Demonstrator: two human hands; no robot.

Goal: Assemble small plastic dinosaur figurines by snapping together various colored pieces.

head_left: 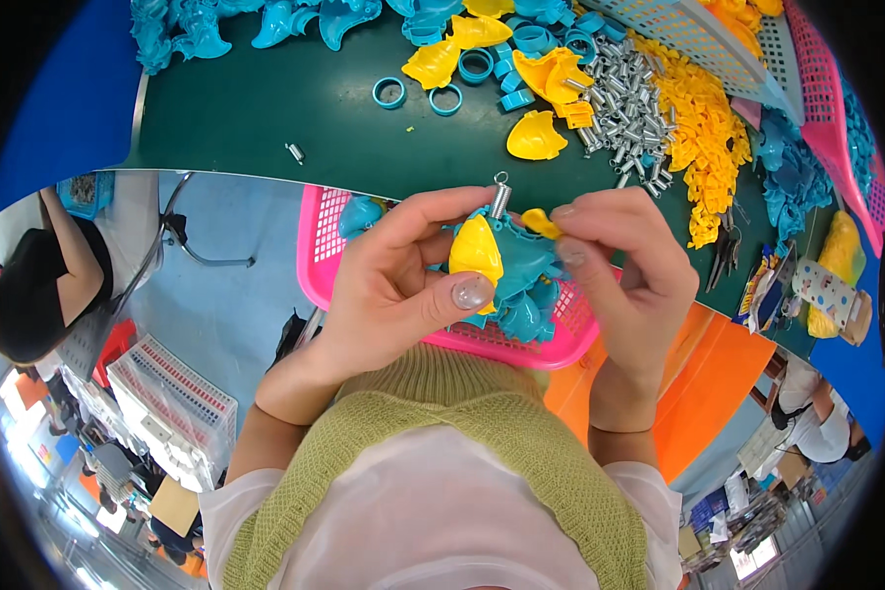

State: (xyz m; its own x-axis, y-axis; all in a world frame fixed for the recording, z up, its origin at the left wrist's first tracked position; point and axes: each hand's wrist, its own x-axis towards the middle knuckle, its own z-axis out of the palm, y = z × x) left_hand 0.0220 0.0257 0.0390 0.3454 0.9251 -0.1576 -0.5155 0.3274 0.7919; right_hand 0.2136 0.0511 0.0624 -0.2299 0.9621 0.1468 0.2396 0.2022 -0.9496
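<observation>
My left hand (393,265) is closed around a partly built plastic piece: a yellow curved shell (477,251) lies under the thumb, joined to or pressed against a blue plastic part. A metal coil spring (501,200) with a hooked end sticks up from its top. Beside it, my right hand (624,256) pinches a small yellow plastic piece (540,223) between thumb and fingers, close to the spring. Below both hands, a pink basket (315,256) holds blue plastic parts (526,313). Some of the blue behind the shell cannot be told apart from the basket's contents.
Across the green table (265,108) lie blue rings (389,92), yellow shells (536,136), a heap of springs (624,103) and small yellow pieces (703,128). One spring (295,152) lies alone. Pliers (726,251) rest at the right. Other people are in the background.
</observation>
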